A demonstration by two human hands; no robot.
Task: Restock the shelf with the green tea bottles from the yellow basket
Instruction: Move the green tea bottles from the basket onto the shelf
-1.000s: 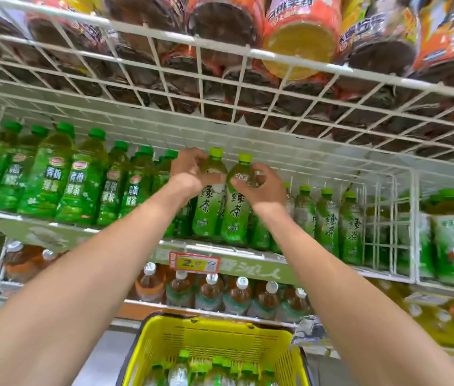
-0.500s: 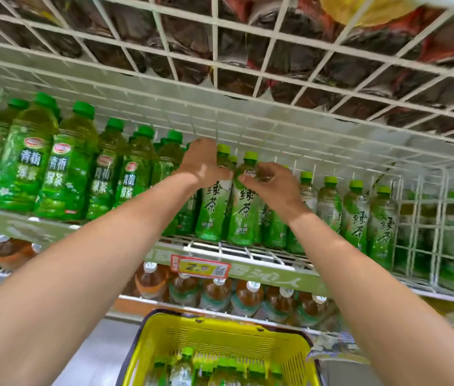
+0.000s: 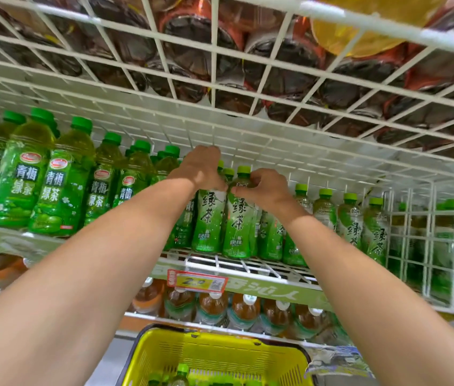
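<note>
Your left hand [image 3: 200, 168] and right hand [image 3: 262, 188] are still gripping green tea bottles [image 3: 238, 227], now higher up; releasing is probably coming next.

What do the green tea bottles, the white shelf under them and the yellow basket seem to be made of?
Green tea bottles: apparently clear plastic, liquid showing through above a glossy printed label. Shelf: likely metal wire coated white, thin bars in a grid. Yellow basket: probably moulded plastic, its walls pierced by rows of small slots.
</note>
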